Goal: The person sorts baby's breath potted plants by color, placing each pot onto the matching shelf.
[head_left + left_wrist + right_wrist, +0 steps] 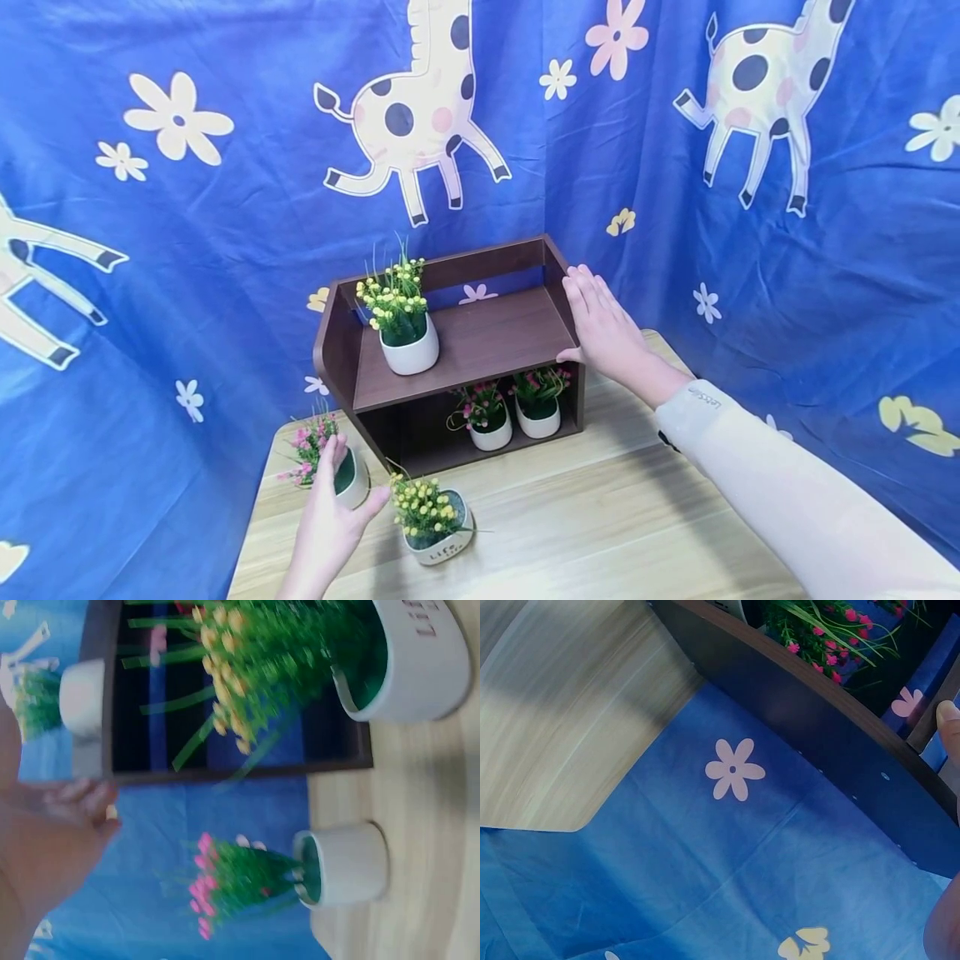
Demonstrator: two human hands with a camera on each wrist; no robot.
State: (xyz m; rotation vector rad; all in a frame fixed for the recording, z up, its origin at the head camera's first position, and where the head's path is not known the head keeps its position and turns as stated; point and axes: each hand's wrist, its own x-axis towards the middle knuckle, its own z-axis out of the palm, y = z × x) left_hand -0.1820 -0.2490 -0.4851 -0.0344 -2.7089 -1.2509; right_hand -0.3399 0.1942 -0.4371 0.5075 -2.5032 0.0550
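A dark brown two-tier shelf (495,329) stands at the back of the table. My right hand (607,333) lies against its right side panel with straight fingers, the thumb at the front edge of the upper board. Over the table's left side, my left hand (330,517) is spread and holds nothing. It overlaps a white pot of pink flowers (352,483) in the head view; the left wrist view shows this pot (352,862) apart from the hand. To its right, a "Life" pot with yellow flowers (442,542) is on the table.
Another yellow-flowered pot (411,346) sits on the upper board's left part. Two pots with pink flowers, one (491,433) beside the other (538,417), occupy the lower tier's right side. A blue curtain (247,275) hangs behind the wooden table (600,517).
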